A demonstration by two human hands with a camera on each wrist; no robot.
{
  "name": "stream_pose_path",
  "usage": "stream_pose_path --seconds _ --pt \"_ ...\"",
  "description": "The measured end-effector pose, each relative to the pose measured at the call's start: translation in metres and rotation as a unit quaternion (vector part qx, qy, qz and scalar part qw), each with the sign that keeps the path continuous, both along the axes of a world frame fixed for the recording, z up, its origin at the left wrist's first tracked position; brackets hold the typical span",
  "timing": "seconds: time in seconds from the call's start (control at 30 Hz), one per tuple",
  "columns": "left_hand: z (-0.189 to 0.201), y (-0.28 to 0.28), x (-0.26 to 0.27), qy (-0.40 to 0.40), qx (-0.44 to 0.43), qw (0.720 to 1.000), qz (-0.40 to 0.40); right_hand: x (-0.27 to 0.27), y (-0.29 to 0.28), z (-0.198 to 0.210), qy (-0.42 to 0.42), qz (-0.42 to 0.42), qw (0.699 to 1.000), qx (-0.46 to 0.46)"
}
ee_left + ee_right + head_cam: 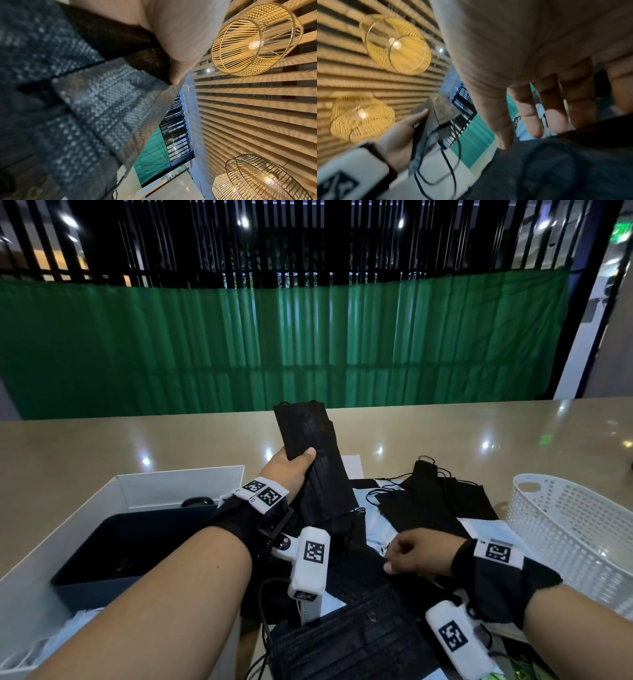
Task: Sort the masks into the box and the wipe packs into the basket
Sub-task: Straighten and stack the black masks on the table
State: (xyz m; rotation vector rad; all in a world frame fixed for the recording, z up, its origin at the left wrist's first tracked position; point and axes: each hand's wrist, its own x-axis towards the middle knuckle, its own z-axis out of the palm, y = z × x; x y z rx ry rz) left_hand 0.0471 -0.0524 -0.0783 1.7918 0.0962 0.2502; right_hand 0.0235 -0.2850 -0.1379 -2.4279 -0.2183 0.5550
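Note:
My left hand (pixel 289 465) grips a stack of black masks (pixel 313 453) upright above the table, thumb across the front; close up the masks (pixel 96 105) fill the left wrist view, and the held masks (pixel 435 119) show in the right wrist view too. My right hand (pixel 407 554) hangs low over the pile with fingers (pixel 532 116) loosely bent, holding nothing. More black masks (pixel 431 498) lie on white wipe packs (pixel 380 529) in the middle. The dark box (pixel 113 549) stands at the left, the white basket (pixel 561 529) at the right.
A white lid or tray (pixel 164 484) surrounds the dark box. Another black mask (pixel 352 642) lies near the table's front edge, with cables beside it. A green curtain (pixel 274 347) hangs behind the beige table (pixel 445 426).

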Motion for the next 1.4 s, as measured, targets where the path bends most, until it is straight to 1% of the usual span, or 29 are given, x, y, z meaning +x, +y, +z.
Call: stream_pose_path --seconds 0.07,0.13,0.4,0.47,0.53,0.63,0.7,0.77,0.83,0.87,0.93,1.0,1.1,1.2,1.3,1.33,1.4 --pt "-0.001 0.000 0.000 0.005 0.010 1.000 0.000 0.000 0.003 -0.004 -0.032 0.016 0.998 -0.047" --pt "-0.001 0.000 -0.001 0.007 0.017 1.000 -0.003 0.001 0.005 -0.005 -0.045 0.016 0.997 -0.068" --pt "0.004 -0.002 -0.005 0.006 0.051 0.999 -0.017 0.004 0.004 -0.004 -0.040 0.028 0.995 -0.086" --pt "0.005 -0.003 -0.008 -0.001 0.059 0.998 -0.022 0.004 0.003 -0.001 -0.053 0.032 0.995 -0.072" --pt "0.007 -0.003 -0.011 -0.003 0.067 0.997 -0.023 0.005 0.002 0.002 -0.074 0.021 0.997 -0.031" --pt "0.009 -0.004 -0.013 -0.006 0.066 0.998 -0.021 0.004 0.000 0.010 -0.131 0.009 0.991 0.005" --pt "0.010 -0.004 -0.014 -0.003 0.068 0.998 -0.019 -0.001 0.002 0.016 -0.132 0.037 0.990 0.030" --pt "0.010 -0.005 -0.015 -0.003 0.075 0.997 -0.014 -0.011 0.009 0.023 -0.089 0.103 0.990 0.034" --pt "0.011 -0.005 -0.015 -0.002 0.079 0.997 -0.009 -0.021 0.017 0.024 -0.031 0.167 0.986 0.002" --pt "0.012 -0.005 -0.016 0.000 0.081 0.997 -0.008 -0.024 0.020 0.022 -0.015 0.193 0.981 -0.025" --pt "0.012 -0.006 -0.018 0.001 0.082 0.997 -0.009 -0.026 0.024 0.015 -0.014 0.227 0.971 -0.076" --pt "0.013 -0.006 -0.019 0.000 0.085 0.996 -0.010 -0.025 0.026 0.009 -0.023 0.238 0.964 -0.114" --pt "0.014 -0.006 -0.021 0.005 0.093 0.996 -0.014 -0.022 0.026 0.004 -0.037 0.253 0.958 -0.133" --pt "0.015 -0.007 -0.022 0.006 0.085 0.996 -0.019 -0.019 0.019 0.011 -0.043 0.230 0.969 -0.078" --pt "0.015 -0.007 -0.022 0.004 0.086 0.996 -0.019 -0.009 0.000 0.022 -0.038 0.153 0.987 0.001" --pt "0.015 -0.007 -0.022 0.005 0.085 0.996 -0.019 -0.005 -0.009 0.022 -0.037 0.119 0.992 0.008" --pt "0.015 -0.007 -0.022 0.006 0.080 0.997 -0.020 0.002 -0.026 0.020 -0.034 0.067 0.997 -0.017"
